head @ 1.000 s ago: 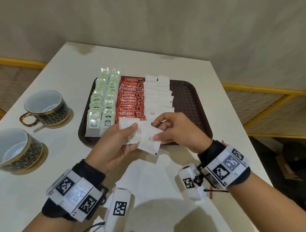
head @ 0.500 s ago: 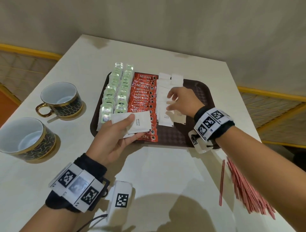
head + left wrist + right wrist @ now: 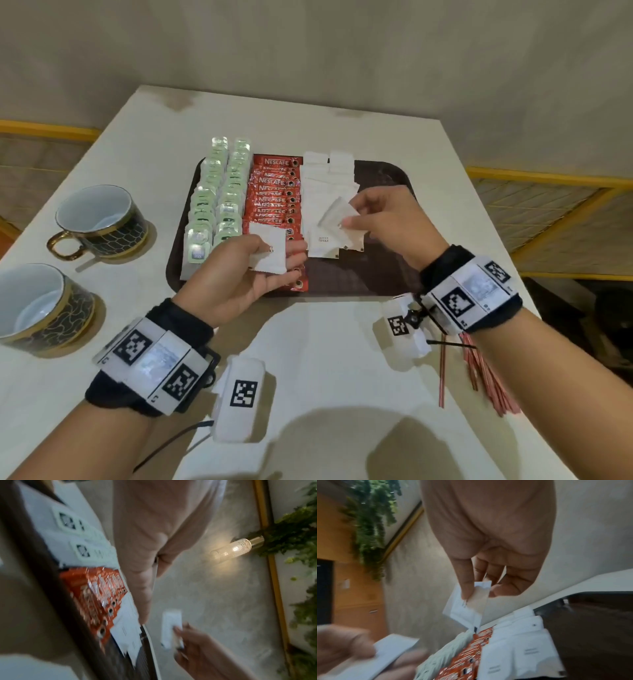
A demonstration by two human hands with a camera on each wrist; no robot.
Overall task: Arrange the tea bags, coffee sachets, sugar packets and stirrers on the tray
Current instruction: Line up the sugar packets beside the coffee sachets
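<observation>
A dark brown tray (image 3: 383, 178) holds two columns of green tea bags (image 3: 219, 202), a column of red Nescafe sachets (image 3: 274, 192) and white sugar packets (image 3: 325, 178) in rows. My left hand (image 3: 239, 270) hovers over the tray's near edge and holds a small stack of white sugar packets (image 3: 269, 251) between thumb and fingers. My right hand (image 3: 387, 222) pinches one white sugar packet (image 3: 337, 214) above the sugar rows; the right wrist view shows that sugar packet (image 3: 467, 607) hanging from thumb and forefinger. Red stirrers (image 3: 479, 373) lie on the table at the right.
Two black-and-gold cups (image 3: 99, 219) (image 3: 37, 308) stand on the white table (image 3: 325, 359) to the left of the tray. The tray's right part is bare. Yellow railings run behind the table on both sides.
My right hand laid a packet on the sugar rows, drew back, and now holds another packet above them. The left hand's stack has stayed over the tray's near edge.
</observation>
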